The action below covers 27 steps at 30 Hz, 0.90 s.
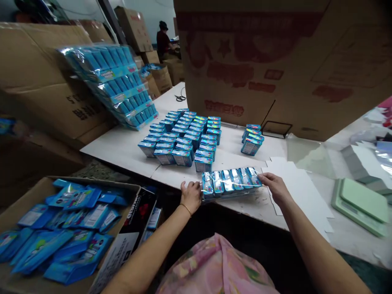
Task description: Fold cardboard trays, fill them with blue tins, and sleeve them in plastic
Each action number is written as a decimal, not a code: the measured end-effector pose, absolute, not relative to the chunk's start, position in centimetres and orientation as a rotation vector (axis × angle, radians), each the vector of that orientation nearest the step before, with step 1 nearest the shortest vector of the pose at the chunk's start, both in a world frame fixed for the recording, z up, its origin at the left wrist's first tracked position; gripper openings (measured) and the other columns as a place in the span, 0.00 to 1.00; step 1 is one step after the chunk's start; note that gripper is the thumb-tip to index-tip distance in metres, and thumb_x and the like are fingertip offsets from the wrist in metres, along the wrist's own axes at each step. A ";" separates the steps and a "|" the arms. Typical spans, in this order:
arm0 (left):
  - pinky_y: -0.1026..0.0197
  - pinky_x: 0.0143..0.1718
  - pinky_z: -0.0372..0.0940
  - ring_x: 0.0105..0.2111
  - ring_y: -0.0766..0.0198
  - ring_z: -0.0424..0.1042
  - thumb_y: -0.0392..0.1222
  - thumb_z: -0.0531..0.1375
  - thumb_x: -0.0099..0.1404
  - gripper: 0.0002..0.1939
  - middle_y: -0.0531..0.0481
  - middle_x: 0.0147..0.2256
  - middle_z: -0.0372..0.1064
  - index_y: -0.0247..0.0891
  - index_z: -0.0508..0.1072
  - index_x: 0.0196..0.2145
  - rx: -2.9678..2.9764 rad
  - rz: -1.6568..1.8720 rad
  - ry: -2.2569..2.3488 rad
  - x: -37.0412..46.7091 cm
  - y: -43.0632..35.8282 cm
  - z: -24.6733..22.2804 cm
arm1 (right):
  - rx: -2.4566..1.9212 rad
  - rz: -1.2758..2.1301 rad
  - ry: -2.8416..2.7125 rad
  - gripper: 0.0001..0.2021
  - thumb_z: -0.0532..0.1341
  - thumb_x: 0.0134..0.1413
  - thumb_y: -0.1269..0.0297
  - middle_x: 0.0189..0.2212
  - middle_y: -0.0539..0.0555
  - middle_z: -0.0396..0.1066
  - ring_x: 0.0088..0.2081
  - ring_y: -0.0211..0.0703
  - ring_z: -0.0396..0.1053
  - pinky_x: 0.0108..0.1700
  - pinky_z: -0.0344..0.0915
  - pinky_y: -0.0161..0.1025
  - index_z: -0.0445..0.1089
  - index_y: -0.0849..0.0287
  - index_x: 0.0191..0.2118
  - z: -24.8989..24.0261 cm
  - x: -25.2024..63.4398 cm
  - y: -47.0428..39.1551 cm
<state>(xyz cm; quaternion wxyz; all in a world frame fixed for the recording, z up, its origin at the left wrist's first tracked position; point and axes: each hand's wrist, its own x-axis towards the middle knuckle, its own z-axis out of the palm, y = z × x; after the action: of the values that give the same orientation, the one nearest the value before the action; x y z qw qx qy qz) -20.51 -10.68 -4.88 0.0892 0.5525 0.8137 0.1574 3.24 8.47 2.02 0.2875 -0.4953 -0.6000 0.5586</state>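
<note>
A clear plastic-wrapped row of small blue packs (pixel 228 181) lies at the table's near edge. My left hand (pixel 191 195) grips its left end, fingers bent against the film and a thin band round the wrist. On the opposite end, my right hand (pixel 272 184) pinches the wrap between thumb and fingers. Just behind the row stand several lines of loose blue packs (pixel 183 139), upright and close together. A smaller group of the same packs (pixel 251 141) is set apart to the right.
Stacked wrapped trays (pixel 122 90) lean at the back left. An open carton (pixel 134 190) of blue packages sits lower left. A large cardboard box (pixel 245 81) blocks the back. Scissors (pixel 180 98), white card sheets (pixel 294 192) and a green scale (pixel 361 204) are on the table. A person (pixel 165 41) works far off.
</note>
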 end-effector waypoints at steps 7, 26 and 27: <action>0.60 0.36 0.58 0.32 0.63 0.65 0.50 0.46 0.60 0.18 0.49 0.30 0.69 0.37 0.70 0.29 0.896 1.386 2.053 -21.9 -10.7 -1.7 | -1.327 1.565 -1.542 0.15 0.66 0.31 0.54 0.17 0.47 0.63 0.22 0.32 0.57 0.28 0.54 0.34 0.68 0.62 0.20 2.4 3.2 9.2; 0.69 0.22 0.55 0.21 0.73 0.59 0.43 0.65 0.40 0.12 0.54 0.20 0.63 0.33 0.70 0.22 0.184 1.971 1.664 -27.0 -18.7 9.3 | -0.892 1.640 -1.933 0.11 0.64 0.31 0.58 0.15 0.49 0.61 0.22 0.36 0.57 0.28 0.52 0.37 0.65 0.59 0.14 13.8 -7.6 5.1; 0.69 0.22 0.56 0.21 0.73 0.59 0.42 0.65 0.39 0.12 0.55 0.20 0.63 0.33 0.70 0.22 0.146 2.036 1.680 -28.6 -20.1 10.4 | -0.819 1.662 -1.962 0.11 0.64 0.31 0.58 0.15 0.49 0.61 0.22 0.35 0.57 0.28 0.52 0.36 0.65 0.60 0.14 14.9 -10.2 4.4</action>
<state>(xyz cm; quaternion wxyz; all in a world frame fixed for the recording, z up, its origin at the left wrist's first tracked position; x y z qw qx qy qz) -28.57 -20.07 10.37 0.2466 0.0536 0.6159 0.7463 -10.22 4.37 14.95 0.2195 -0.2961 -0.7093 0.6009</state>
